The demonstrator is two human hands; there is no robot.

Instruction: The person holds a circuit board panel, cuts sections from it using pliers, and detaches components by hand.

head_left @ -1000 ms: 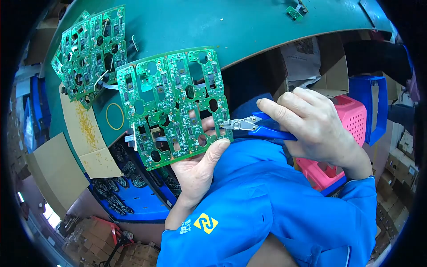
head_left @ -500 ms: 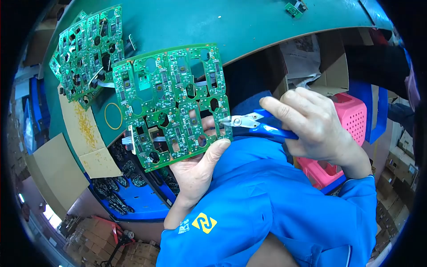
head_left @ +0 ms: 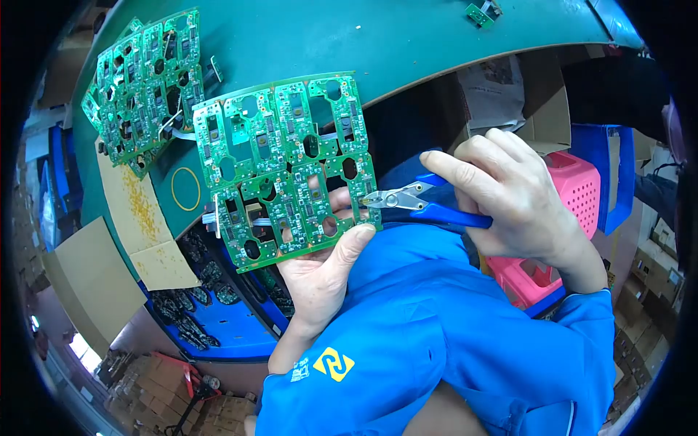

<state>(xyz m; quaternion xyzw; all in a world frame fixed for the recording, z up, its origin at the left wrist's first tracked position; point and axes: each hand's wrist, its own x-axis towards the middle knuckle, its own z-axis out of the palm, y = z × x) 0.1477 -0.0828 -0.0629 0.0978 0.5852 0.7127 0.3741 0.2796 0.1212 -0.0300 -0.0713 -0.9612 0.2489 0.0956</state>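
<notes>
- Steadying the board [head_left: 297, 196], your left hand [head_left: 318, 285] grasps its edge; your right hand [head_left: 510, 190] grips cutters [head_left: 396, 198].
- Likely trimming; the next move seems to call for exact placement.

Your left hand [head_left: 318, 282] is partly hidden behind the circuit panel [head_left: 287, 156]; you can't tell whether the cutters [head_left: 396, 198] touch the panel's right edge. The table [head_left: 291, 36] is cropped at its far edge.
</notes>
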